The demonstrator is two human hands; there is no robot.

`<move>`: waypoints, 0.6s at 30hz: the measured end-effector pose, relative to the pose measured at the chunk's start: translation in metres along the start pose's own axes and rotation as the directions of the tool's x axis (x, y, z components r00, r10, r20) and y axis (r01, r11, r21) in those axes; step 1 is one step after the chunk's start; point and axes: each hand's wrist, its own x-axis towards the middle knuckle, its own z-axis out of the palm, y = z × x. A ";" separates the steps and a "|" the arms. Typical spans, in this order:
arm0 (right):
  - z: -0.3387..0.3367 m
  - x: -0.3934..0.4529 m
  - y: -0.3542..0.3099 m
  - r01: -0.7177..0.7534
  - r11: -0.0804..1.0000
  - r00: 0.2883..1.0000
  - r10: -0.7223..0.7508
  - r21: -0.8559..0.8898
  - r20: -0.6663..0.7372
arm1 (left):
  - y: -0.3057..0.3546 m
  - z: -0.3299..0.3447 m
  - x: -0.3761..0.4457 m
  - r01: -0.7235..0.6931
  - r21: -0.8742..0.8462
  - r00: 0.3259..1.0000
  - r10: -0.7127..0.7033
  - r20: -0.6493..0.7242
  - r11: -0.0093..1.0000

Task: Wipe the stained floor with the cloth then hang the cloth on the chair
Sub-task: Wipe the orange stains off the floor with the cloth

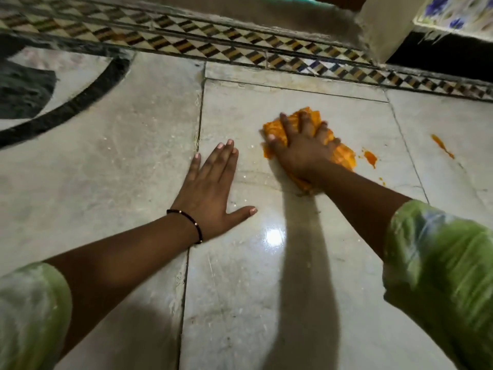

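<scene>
An orange cloth (344, 156) lies bunched on the pale marble floor (266, 276), pressed down under my right hand (304, 148), whose fingers spread over it. Orange stains sit just right of the cloth: a blob (370, 158) and a longer streak (441, 146) farther right, with small specks between. My left hand (213, 188) rests flat on the floor left of the cloth, fingers apart, holding nothing. A black beaded band circles its wrist. No chair is in view.
A patterned tile border (240, 53) runs along the far side below a wall base (381, 30). A black curved inlay (80, 102) marks the floor at far left. A floral cloth edge (458, 14) shows at top right above a dark gap.
</scene>
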 end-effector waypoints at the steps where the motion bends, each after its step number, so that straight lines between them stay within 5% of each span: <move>1: 0.002 -0.004 -0.007 0.081 0.996 0.997 -0.081 -0.037 0.001 | 0.000 -0.001 0.000 0.006 -0.010 1.000 -0.006 -0.009 1.000; 6: 0.015 -0.076 0.014 0.425 0.886 0.900 -0.435 -0.186 -0.016 | 0.000 -0.002 -0.001 0.042 -0.001 0.999 -0.042 0.014 0.999; 10: 0.010 -0.107 0.082 0.549 0.800 0.828 -0.559 -0.240 0.030 | 0.000 -0.002 -0.003 0.038 -0.008 0.999 -0.037 0.034 0.999; 13: 0.003 -0.082 0.102 0.465 0.856 0.878 -0.478 -0.227 -0.002 | 0.001 -0.002 -0.004 0.035 -0.017 0.999 -0.034 0.029 0.999; 18: 0.009 -0.026 0.040 0.033 0.997 0.987 -0.044 -0.076 -0.156 | 0.000 -0.001 -0.001 0.042 0.008 0.998 -0.042 0.056 0.999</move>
